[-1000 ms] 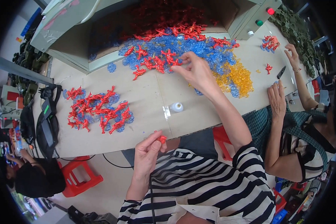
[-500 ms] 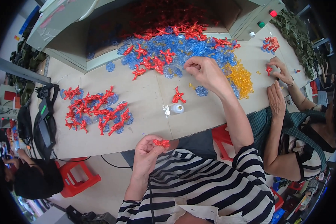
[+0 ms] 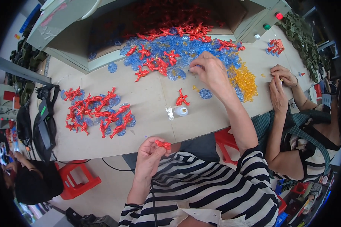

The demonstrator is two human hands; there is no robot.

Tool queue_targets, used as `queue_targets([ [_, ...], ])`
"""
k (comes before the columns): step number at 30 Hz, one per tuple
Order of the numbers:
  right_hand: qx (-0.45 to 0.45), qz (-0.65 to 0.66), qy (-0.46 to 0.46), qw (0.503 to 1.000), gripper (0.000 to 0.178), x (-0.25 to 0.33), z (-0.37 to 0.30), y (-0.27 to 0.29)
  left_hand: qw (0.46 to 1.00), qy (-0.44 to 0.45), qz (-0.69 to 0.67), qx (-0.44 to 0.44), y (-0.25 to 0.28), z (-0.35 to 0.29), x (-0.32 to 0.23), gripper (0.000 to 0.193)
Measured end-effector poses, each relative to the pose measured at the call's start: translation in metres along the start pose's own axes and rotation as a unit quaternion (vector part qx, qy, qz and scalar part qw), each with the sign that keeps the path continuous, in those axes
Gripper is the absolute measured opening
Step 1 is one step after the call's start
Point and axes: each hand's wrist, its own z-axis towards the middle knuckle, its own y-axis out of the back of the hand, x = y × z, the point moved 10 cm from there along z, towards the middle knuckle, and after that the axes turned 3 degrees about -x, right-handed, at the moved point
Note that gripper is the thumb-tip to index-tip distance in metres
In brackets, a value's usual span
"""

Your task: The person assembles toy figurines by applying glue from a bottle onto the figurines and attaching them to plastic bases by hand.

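Near the table's front edge, my left hand [image 3: 149, 155] pinches a small red plastic figure [image 3: 163, 145] between thumb and fingers. Over the table, my right hand [image 3: 212, 73] is closed with its fingertips together, beside the heap of clear blue plastic pieces [image 3: 193, 49]; what it holds, if anything, is too small to make out. A lone red figure [image 3: 182, 97] lies between my hands, with a small white bottle [image 3: 181, 111] just below it. A single blue piece [image 3: 205, 94] rests under my right wrist, close to a heap of clear yellow pieces [image 3: 244, 81].
More red figures [image 3: 155, 66] lie on the blue heap. A cluster of red figures on blue pieces [image 3: 98, 109] spreads at the left. Behind stands a grey metal housing [image 3: 64, 41] with buttons. A co-worker's hands [image 3: 280, 89] work at the right. Red stools [image 3: 77, 179] stand below.
My right hand has shifted very slightly, its fingers still closed. My left hand keeps hold of the red figure. The co-worker's two hands have come together.
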Motion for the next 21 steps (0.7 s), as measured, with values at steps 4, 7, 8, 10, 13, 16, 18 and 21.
queue_targets([
  [4, -0.044, 0.151, -0.062, 0.986, 0.011, -0.008, -0.016, 0.022, 1.000, 0.010, -0.001, 0.002, -0.004, -0.001, 0.001, 0.021],
  [7, -0.019, 0.349, -0.171, 0.921, 0.013, -0.019, -0.057, 0.016, 0.999, 0.021, -0.010, 0.022, -0.008, -0.001, 0.005, 0.022],
  [8, -0.021, 0.348, -0.174, 0.921, 0.013, -0.018, -0.073, 0.017, 0.998, 0.030, -0.018, 0.044, -0.013, 0.000, 0.007, 0.023],
  [10, 0.020, 0.392, -0.161, 0.906, 0.015, -0.006, -0.105, 0.005, 0.996, 0.043, -0.041, 0.060, -0.028, 0.003, 0.012, 0.023],
  [13, 0.014, 0.514, -0.266, 0.815, 0.014, 0.009, -0.149, -0.010, 0.990, 0.071, -0.074, 0.093, -0.047, 0.007, 0.023, 0.021],
  [16, 0.059, 0.585, -0.287, 0.756, 0.021, 0.018, -0.173, -0.027, 0.987, 0.096, -0.094, 0.085, -0.056, 0.013, 0.035, 0.021],
  [18, 0.084, 0.625, -0.276, 0.725, 0.021, 0.019, -0.179, -0.032, 0.986, 0.108, -0.088, 0.093, -0.053, 0.012, 0.041, 0.021],
  [21, 0.128, 0.681, -0.229, 0.684, 0.027, 0.030, -0.177, -0.031, 0.984, 0.129, -0.077, 0.096, -0.052, 0.007, 0.046, 0.021],
])
